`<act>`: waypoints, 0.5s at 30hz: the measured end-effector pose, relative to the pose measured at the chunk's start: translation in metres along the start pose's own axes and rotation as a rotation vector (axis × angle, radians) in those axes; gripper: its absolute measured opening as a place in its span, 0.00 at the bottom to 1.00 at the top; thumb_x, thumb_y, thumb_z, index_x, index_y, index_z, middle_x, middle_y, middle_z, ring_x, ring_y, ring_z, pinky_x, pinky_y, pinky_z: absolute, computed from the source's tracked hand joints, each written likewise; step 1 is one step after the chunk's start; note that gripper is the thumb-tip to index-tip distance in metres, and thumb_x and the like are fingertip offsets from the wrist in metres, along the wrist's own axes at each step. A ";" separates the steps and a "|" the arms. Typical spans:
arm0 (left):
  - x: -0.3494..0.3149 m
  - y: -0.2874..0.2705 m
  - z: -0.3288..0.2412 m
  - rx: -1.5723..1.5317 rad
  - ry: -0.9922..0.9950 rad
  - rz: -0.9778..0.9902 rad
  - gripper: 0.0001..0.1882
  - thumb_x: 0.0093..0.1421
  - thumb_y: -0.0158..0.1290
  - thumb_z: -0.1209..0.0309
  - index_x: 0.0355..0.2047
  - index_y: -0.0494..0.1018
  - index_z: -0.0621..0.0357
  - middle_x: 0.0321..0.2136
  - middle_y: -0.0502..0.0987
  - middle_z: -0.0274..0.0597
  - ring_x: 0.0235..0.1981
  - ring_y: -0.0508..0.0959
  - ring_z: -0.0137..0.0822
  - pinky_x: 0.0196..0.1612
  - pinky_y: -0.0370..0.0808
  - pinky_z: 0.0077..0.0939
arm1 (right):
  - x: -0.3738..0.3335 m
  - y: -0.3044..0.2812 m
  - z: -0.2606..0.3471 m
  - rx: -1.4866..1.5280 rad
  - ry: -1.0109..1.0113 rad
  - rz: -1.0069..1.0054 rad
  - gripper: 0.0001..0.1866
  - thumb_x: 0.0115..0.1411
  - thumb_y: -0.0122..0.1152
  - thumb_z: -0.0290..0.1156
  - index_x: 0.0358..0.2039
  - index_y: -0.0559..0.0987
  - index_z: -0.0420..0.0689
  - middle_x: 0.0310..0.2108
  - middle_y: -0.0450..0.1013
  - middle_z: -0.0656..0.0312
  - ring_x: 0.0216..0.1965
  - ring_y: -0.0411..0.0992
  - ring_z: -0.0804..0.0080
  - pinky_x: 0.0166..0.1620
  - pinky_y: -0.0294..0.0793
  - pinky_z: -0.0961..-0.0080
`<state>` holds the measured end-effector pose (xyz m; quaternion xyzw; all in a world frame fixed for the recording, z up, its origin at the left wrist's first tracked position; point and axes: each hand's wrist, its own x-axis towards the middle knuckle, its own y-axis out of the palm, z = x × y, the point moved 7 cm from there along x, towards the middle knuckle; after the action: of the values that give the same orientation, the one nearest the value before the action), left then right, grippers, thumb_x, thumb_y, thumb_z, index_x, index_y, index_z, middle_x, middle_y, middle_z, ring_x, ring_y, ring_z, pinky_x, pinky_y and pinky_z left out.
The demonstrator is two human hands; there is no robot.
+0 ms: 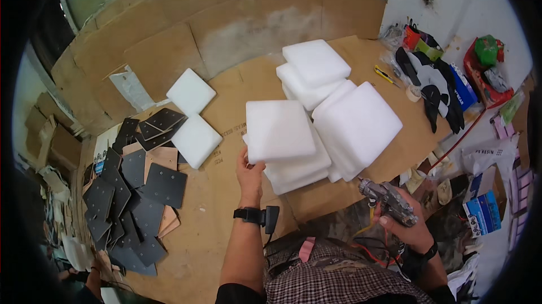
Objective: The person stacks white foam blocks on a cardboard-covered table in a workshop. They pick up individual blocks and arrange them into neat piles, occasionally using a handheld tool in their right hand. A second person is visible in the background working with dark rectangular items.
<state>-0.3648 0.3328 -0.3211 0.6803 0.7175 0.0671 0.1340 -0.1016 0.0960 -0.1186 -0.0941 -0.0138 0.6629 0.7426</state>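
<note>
My left hand (249,177) is at the lower left corner of a white foam pad (280,129), fingers and thumb closed on its edge. This pad tops a stack of white foam pads (299,177) on the cardboard-covered table. My right hand (409,222) is wrapped round a grimy spray gun (389,199) with a hose. The gun's nozzle points up and left toward the foam. Right beside the held pad leans another group of thick white pads (361,126), with more pads (316,64) stacked behind it.
Dark drilled panels (147,213) lie heaped at left, with two white pads (195,140) at their edge. Back right are a yellow cutter (387,75), a tape roll (413,94) and black-grey gloves (432,83). A blue box (483,213) stands at right. Another person's hand (95,267) shows lower left.
</note>
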 end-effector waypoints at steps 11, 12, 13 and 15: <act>-0.011 -0.055 0.064 -0.552 -0.332 -0.077 0.23 0.56 0.47 0.75 0.53 0.57 0.53 0.39 0.70 0.44 0.34 0.74 0.42 0.38 0.75 0.36 | -0.013 0.008 -0.003 -0.006 -0.028 0.112 0.28 0.54 0.61 0.23 0.56 0.64 0.36 0.36 0.72 0.62 0.38 0.71 0.78 0.43 0.72 0.79; -0.016 -0.065 0.068 -0.573 -0.307 -0.082 0.23 0.57 0.47 0.74 0.53 0.58 0.52 0.39 0.70 0.44 0.35 0.74 0.43 0.38 0.75 0.38 | -0.021 0.006 -0.006 0.018 -0.025 0.086 0.28 0.54 0.61 0.23 0.55 0.64 0.36 0.36 0.72 0.62 0.38 0.70 0.79 0.43 0.72 0.79; -0.027 -0.080 0.066 -0.547 -0.273 -0.147 0.22 0.57 0.47 0.73 0.53 0.58 0.52 0.40 0.69 0.44 0.37 0.73 0.44 0.40 0.74 0.40 | -0.027 0.003 -0.011 0.048 -0.023 0.053 0.28 0.54 0.61 0.23 0.55 0.64 0.36 0.36 0.72 0.62 0.38 0.70 0.79 0.43 0.71 0.79; -0.055 -0.127 0.065 -0.570 -0.293 -0.277 0.23 0.58 0.47 0.69 0.53 0.57 0.52 0.43 0.68 0.45 0.42 0.70 0.46 0.44 0.72 0.43 | -0.037 -0.003 -0.020 0.031 -0.018 0.041 0.29 0.54 0.62 0.23 0.56 0.63 0.36 0.36 0.72 0.63 0.38 0.70 0.79 0.43 0.71 0.79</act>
<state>-0.4660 0.2646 -0.4135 0.5140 0.7286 0.1473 0.4280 -0.0998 0.0568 -0.1341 -0.0769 -0.0084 0.6791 0.7300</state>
